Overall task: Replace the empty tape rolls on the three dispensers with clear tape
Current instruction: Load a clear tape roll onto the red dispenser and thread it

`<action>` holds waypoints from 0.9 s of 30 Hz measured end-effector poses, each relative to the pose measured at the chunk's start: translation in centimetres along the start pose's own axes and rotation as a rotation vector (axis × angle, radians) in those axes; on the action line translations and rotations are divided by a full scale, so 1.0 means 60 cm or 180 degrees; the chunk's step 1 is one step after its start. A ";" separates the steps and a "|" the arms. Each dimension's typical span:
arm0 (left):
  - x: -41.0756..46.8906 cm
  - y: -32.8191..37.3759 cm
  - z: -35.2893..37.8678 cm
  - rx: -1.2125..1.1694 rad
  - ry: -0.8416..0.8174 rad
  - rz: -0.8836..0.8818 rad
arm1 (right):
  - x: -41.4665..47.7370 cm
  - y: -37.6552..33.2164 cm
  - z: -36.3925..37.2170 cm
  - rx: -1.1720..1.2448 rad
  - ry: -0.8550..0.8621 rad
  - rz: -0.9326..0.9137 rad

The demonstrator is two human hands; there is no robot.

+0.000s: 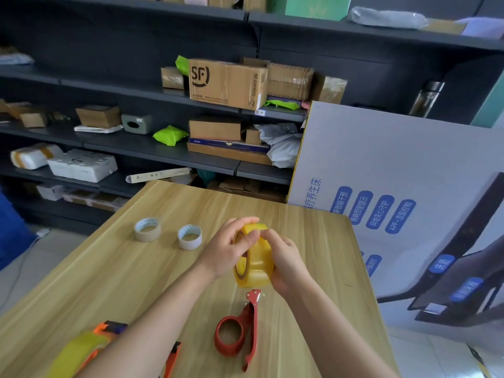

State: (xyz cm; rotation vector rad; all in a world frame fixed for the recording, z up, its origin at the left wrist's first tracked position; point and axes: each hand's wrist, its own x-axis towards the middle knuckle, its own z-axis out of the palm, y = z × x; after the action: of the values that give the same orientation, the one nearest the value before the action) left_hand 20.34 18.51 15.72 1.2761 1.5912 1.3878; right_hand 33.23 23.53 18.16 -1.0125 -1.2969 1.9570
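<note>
I hold a full roll of clear yellowish tape (255,261) upright above the wooden table (141,271). My left hand (227,248) grips its left side and top, and my right hand (283,261) grips its right side, with fingertips meeting at the top edge. Just below the roll lies a red tape dispenser (240,327) with no roll on its ring. Two empty cardboard cores (147,229) (190,236) stand further back on the table. An orange dispenser (90,345) loaded with yellowish tape lies at the near left, partly behind my left forearm. Part of another orange dispenser (173,358) shows beside that forearm.
Dark shelves (152,148) with cardboard boxes and parcels run behind the table. A large white printed carton (403,170) stands against the table's right edge. The floor (32,268) lies to the left of the table.
</note>
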 end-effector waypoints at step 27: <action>0.072 0.034 -0.087 -0.0034 0.0279 -0.0612 | 0.034 -0.010 0.039 -0.0468 -0.0194 -0.0503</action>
State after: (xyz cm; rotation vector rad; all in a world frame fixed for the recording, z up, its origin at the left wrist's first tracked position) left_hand 14.72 20.80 19.33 1.0383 1.7142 1.3450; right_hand 30.23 24.21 18.74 -0.8949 -1.5253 1.8077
